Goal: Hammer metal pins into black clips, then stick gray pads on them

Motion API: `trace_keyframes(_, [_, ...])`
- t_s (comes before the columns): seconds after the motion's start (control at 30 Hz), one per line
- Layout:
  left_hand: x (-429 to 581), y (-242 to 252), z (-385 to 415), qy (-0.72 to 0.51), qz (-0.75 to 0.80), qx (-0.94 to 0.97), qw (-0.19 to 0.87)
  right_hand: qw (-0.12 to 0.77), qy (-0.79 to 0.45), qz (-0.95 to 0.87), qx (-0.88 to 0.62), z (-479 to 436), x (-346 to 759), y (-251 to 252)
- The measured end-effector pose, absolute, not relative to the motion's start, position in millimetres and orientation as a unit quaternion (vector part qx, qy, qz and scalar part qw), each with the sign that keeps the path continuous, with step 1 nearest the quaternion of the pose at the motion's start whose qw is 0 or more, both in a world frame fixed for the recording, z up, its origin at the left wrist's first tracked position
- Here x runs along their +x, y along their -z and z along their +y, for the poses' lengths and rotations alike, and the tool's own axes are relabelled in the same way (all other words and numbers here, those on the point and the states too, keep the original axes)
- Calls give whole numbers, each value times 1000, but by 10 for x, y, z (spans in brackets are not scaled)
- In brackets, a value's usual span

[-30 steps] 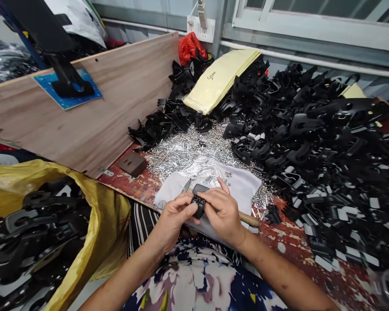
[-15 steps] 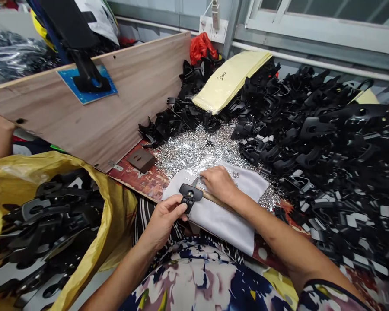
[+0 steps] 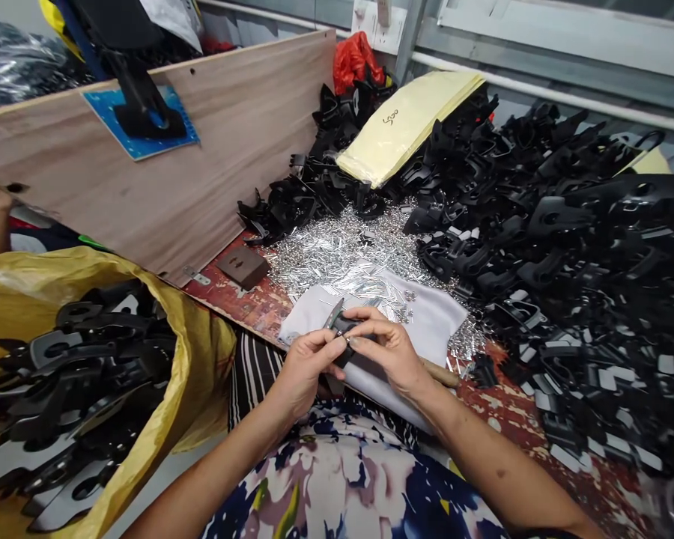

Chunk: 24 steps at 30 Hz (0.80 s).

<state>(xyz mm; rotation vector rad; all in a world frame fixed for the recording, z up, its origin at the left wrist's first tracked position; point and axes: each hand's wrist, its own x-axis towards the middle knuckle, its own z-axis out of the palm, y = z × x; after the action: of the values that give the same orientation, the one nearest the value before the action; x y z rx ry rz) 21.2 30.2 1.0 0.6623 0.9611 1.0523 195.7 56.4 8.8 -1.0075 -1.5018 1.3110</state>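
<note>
Black plastic clip (image 3: pixel 342 323) sits between your two hands, just above the near edge of the pale grey cloth (image 3: pixel 438 322). Your left hand (image 3: pixel 310 363) holds it from the left, thumb and fingers pressed together on its near end. Your right hand (image 3: pixel 390 350) meets it from the right, its thumb and fingertips drawn narrow; whether they pinch the clip itself or some small piece at it, I cannot tell. Just right of that hand, a wooden handle (image 3: pixel 441 373) lies at the cloth's edge. Beyond your hands, loose silvery metal pins (image 3: pixel 331 243) spread over the cloth and the worn red tabletop (image 3: pixel 499 412), with a brown block (image 3: pixel 243 268) to their left. Black plastic parts (image 3: pixel 483 187) heap up on the far and right sides, and a stack of yellow sheets (image 3: pixel 410 123) marked 500 lies on them. On your near left, a yellow sack (image 3: pixel 196 352) gapes open, holding more black pieces (image 3: pixel 90 337).
</note>
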Motion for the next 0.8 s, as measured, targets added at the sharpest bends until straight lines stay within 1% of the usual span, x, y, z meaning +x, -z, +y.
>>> trace_keyframes(0.1, [183, 9, 275, -477, 455, 301, 689, 425, -490, -633, -422, 579, 2025, -18])
trace_keyframes(0.17, [116, 9, 249, -478, 475, 311, 670, 400, -434, -668, -453, 687, 2112, -5])
trace_keyframes(0.27, [-9, 3, 206, -475, 508, 325, 641, 291, -299, -761, -497, 895, 2204, -6])
trace_keyframes(0.33, [-84, 8, 175, -476, 521, 326, 629, 207, -236, -816, -486, 999, 2197, -1])
trace_keyframes(0.37, [-114, 15, 158, -478, 523, 324, 627, 179, -213, -832, -479, 1034, 2171, 5])
trace_keyframes(0.5, [-180, 49, 109, -486, 508, 306, 643, 116, -117, -879, -447, 1116, 1960, 20])
trace_keyframes(0.67, [-192, 26, 135, -496, 493, 272, 661, 33, -81, -919, -385, 1251, 1726, -50])
trace_keyframes(0.73, [-192, -9, 158, -510, 475, 252, 671, 23, -68, -922, -381, 1307, 1762, -91])
trace_keyframes(0.8, [-186, -40, 178, -529, 445, 233, 684, 62, -71, -913, -396, 1330, 1874, -144])
